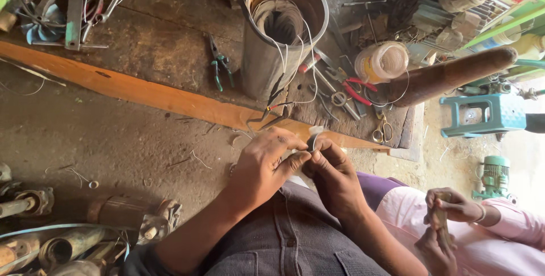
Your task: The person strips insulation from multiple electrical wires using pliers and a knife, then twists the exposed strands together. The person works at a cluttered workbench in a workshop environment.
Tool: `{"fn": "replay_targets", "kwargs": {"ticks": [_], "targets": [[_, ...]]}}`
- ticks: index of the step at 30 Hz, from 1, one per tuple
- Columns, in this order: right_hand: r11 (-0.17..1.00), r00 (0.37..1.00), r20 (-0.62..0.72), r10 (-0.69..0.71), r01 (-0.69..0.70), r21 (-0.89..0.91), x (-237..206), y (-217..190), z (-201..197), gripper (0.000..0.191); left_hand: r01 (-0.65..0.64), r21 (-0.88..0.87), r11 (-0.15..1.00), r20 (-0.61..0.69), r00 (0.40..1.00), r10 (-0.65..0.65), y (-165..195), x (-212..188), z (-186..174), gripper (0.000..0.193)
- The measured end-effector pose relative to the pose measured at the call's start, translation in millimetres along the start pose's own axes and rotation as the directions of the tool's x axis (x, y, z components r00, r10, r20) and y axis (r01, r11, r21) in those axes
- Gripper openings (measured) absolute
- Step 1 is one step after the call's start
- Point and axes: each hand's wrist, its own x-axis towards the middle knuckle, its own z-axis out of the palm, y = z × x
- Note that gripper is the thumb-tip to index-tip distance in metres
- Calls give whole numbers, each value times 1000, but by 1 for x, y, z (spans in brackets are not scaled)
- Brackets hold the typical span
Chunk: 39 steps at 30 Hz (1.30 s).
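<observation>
My left hand (262, 165) and my right hand (332, 175) meet in front of my chest. Together they pinch a small roll of tape (313, 139) with a pale strip at its top. Thin wires (295, 60) run from just above my hands up into a tall grey metal cylinder (267, 54), a motor stator with copper windings inside. The cylinder stands on a dark wooden workbench (164, 43) just beyond my hands.
Green-handled pliers (220, 66), red-handled pliers (355, 90), scissors (383, 129) and a spool of thread (383, 61) lie on the bench. An orange plank (142, 91) edges it. Motor parts (62, 242) lie lower left. Another person's hands (445, 219) in pink sleeves work at lower right.
</observation>
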Motion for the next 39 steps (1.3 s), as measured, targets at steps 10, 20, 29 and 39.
{"fn": "replay_targets", "kwargs": {"ticks": [10,20,29,39], "targets": [[332,927,191,-324,300,-894,-6,-14,8,10,-204,217,955,115,976,183,-2,-3,-9,19],[748,987,109,-120,162,-643,-3,-13,-7,9,26,-75,997,106,994,-18,-1,-5,-9,17],[701,982,151,-115,188,-688,-1,-6,-9,9,-183,182,966,115,980,164,-5,-11,-6,13],[798,971,232,55,97,-595,-6,-20,-46,10,95,-48,994,175,981,-86,-28,-19,-32,11]]}}
